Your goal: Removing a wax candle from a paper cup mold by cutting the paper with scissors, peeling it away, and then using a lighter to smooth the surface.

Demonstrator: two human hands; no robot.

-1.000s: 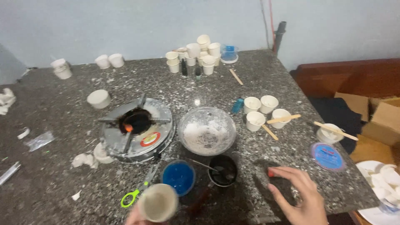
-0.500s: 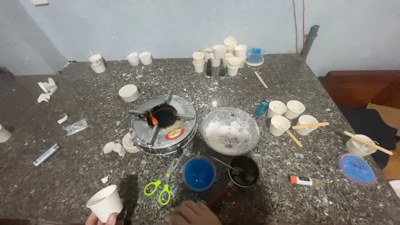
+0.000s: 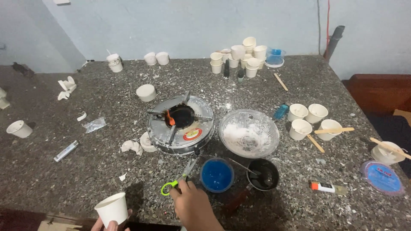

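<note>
Left hand [image 3: 107, 223], at the near edge of the surface [image 3: 51, 184]: grip closed round the base of a white paper cup [image 3: 112, 208], held upright and clear of the stone. Its inside is not visible from this view, so whether it holds anything cannot be told

Right hand [image 3: 192, 205]: fingertips resting on the green-handled scissors [image 3: 177, 179], which lie flat just in front of the small gas burner [image 3: 180, 124]. The grip looks narrow, fingers on or in the handle loops; whether the scissors are truly grasped or only touched cannot be told. They have not been lifted

Condition of the work, judged from the layout: preparation appears well advanced. The burner shows a small orange flame at its centre. A clear bowl [image 3: 249, 133] of white powder or flakes sits just right of it. A blue-filled round container [image 3: 217, 174] and a small dark pot [image 3: 262, 173] with a stirrer in it stand side by side near the right hand. Several paper cups [image 3: 308, 117] at the right carry wooden sticks, and a stack of unused cups [image 3: 239, 55] stands at the far edge

Outstanding, in my judgement: the cup in hand is not yet set down or filled, and nothing stands over the flame
</note>
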